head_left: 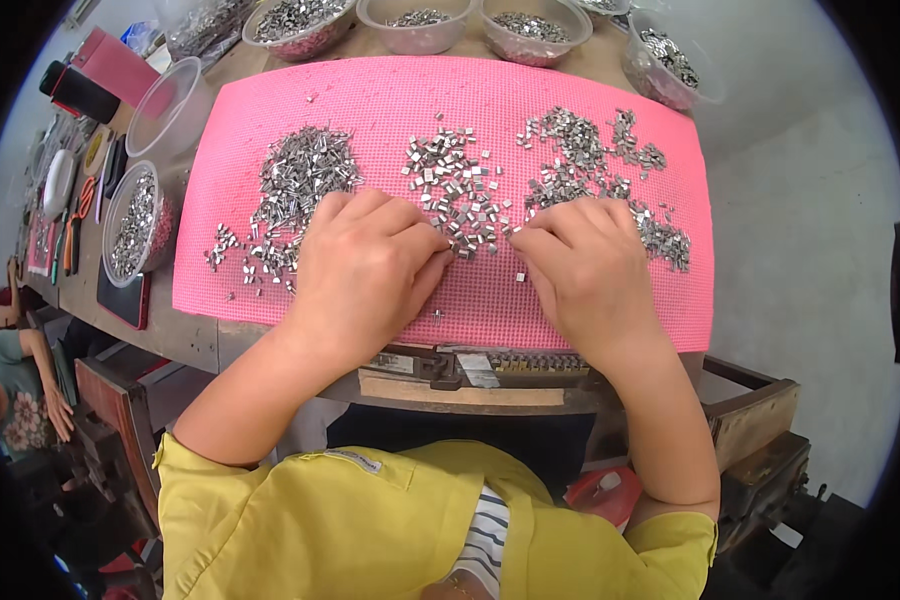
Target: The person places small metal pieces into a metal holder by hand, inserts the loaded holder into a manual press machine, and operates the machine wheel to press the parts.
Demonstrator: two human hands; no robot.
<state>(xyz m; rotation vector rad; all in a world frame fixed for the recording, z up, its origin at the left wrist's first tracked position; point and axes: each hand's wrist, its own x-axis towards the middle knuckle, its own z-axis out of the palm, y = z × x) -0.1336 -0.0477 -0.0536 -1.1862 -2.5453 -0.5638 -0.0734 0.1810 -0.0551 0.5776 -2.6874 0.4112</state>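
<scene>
A pink mesh mat point(570, 325) lies on the table, with small shiny metal pieces on it in three loose heaps. The left heap point(310, 165) holds slimmer pieces, while the middle heap point(455, 180) is made of small square blocks. On the right spreads another heap point(570, 140) of small pieces. My left hand point(370, 265) is closed, its thumb and fingertips pinched at the near left edge of the middle heap. Across from it, my right hand point(592, 270) pinches at that heap's right side. Whatever sits between the fingertips of either hand is too small to make out.
Clear tubs of metal pieces, such as one at the back point(415, 35), line the far edge. Left of the mat stand another filled tub point(135, 225), a dark phone point(125, 300) and orange-handled scissors point(85, 195). A metal rail point(510, 362) runs along the front edge. Another person point(25, 370) sits far left.
</scene>
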